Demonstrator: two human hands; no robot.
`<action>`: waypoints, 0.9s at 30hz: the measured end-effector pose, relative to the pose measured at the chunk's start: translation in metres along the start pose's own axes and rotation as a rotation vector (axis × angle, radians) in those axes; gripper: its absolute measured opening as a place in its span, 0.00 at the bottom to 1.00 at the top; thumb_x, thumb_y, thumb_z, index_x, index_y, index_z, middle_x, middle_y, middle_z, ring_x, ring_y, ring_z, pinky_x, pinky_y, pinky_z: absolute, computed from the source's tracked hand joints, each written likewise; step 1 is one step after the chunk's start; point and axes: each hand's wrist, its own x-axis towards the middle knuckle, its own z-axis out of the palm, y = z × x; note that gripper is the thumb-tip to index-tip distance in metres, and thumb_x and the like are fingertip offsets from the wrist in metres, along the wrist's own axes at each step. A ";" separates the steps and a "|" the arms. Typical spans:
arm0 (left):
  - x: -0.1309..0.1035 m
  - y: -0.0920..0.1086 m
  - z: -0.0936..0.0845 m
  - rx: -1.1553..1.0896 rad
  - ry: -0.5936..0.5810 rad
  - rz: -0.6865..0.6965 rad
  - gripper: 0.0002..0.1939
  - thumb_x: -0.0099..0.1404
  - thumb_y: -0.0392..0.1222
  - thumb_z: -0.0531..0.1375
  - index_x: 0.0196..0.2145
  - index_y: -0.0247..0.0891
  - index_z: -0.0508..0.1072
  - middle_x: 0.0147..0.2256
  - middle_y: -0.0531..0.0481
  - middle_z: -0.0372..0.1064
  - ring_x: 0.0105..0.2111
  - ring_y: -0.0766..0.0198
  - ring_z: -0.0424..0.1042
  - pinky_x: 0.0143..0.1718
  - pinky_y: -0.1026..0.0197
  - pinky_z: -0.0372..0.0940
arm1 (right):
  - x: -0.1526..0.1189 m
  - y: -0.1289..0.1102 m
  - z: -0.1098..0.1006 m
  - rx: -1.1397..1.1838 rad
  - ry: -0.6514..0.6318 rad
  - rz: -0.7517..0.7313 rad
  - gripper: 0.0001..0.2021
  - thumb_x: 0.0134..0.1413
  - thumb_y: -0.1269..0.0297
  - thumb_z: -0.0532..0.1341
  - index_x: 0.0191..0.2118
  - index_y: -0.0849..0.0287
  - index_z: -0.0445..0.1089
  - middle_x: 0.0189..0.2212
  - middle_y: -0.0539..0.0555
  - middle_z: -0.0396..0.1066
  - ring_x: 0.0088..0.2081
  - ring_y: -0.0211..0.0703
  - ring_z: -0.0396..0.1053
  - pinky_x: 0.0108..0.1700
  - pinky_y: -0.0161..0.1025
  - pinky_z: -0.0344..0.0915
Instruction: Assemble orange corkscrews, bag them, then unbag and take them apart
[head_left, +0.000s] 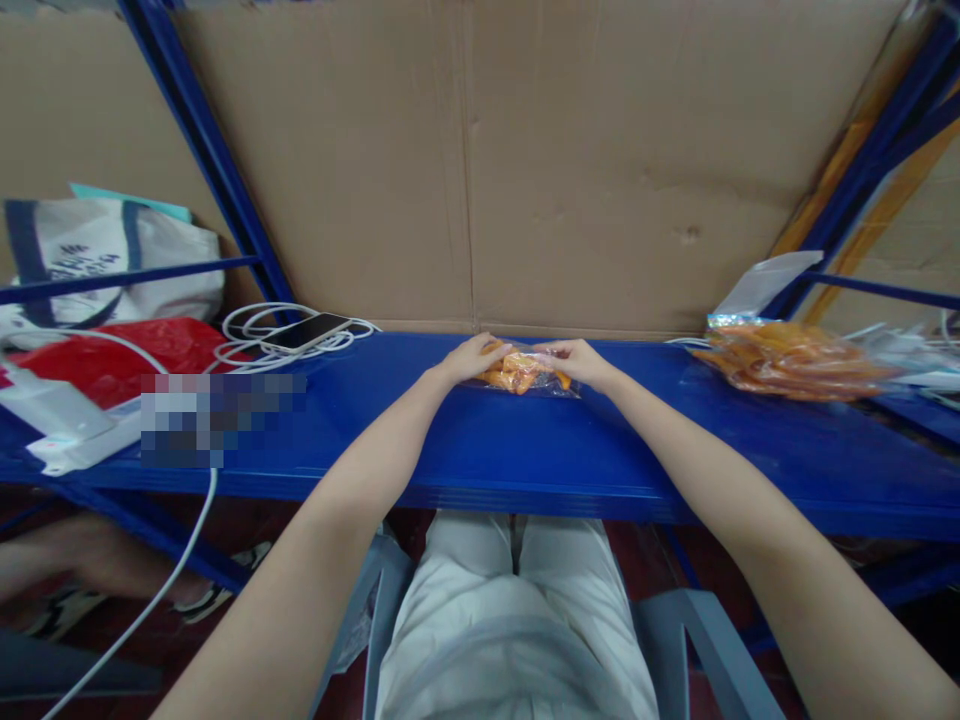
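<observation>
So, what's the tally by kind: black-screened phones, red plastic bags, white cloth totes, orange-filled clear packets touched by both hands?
Black-screened phone: 1
Red plastic bag: 1
White cloth tote: 1
Orange-filled clear packet: 1
Total: 4

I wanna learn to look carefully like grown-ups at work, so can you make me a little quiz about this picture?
1. True or false: the left hand and the right hand both touch the small orange packet.
2. What lies among the white cable loops? A: a cup. B: a phone. C: a spoon.
3. Fill in: the bigger orange pile lies to the ___ of the hands.

Key: 1 true; 2 B; 3 right.
</observation>
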 end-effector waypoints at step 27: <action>-0.004 0.017 -0.006 -0.099 0.046 0.110 0.15 0.62 0.49 0.63 0.41 0.37 0.80 0.58 0.40 0.70 0.62 0.51 0.64 0.64 0.51 0.55 | -0.011 -0.032 -0.019 -0.062 0.020 0.453 0.11 0.55 0.63 0.69 0.27 0.61 0.69 0.12 0.47 0.62 0.14 0.31 0.57 0.16 0.28 0.54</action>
